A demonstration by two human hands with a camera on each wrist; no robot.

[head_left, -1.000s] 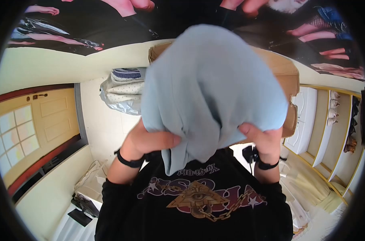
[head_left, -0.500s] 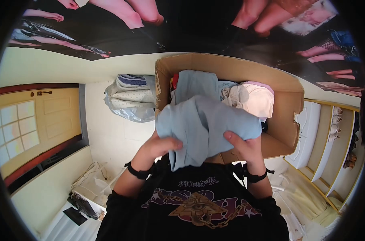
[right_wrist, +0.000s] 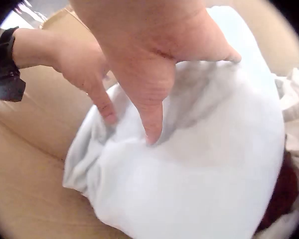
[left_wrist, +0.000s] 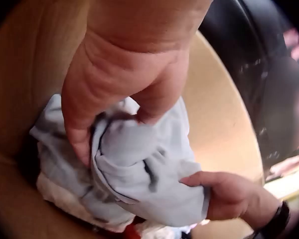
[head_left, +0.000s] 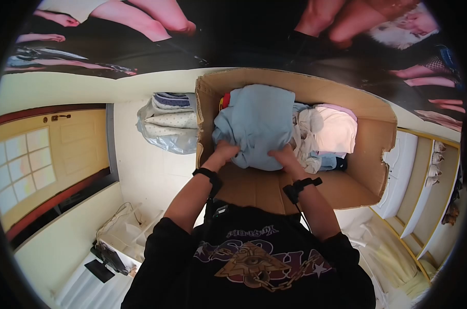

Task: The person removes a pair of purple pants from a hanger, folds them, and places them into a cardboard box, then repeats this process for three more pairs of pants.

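A folded light blue garment (head_left: pixel 259 121) lies at the left side inside a cardboard box (head_left: pixel 375 123). My left hand (head_left: pixel 224 153) grips its near left corner, thumb and fingers around a bunched fold (left_wrist: pixel 124 142). At the near right part of the same garment, my right hand (head_left: pixel 286 157) holds on, with the thumb on top and the other fingers hidden beneath in the left wrist view. The right wrist view shows both hands at the same pale cloth (right_wrist: pixel 204 159). Beside it in the box sit a crumpled whitish cloth (head_left: pixel 306 129) and a pale pink folded cloth (head_left: pixel 339 129).
A clear plastic bag (head_left: pixel 166 123) of folded textiles stands on the floor left of the box. Something red and yellow (head_left: pixel 224 101) peeks out at the box's left wall. Shoe shelves (head_left: pixel 418 190) are at the right, a door (head_left: pixel 71 144) at the far left.
Both hands have carried the light blue garment away from my body and down into the box, where it now covers the blue cloth seen there earlier. The grip on it stays.
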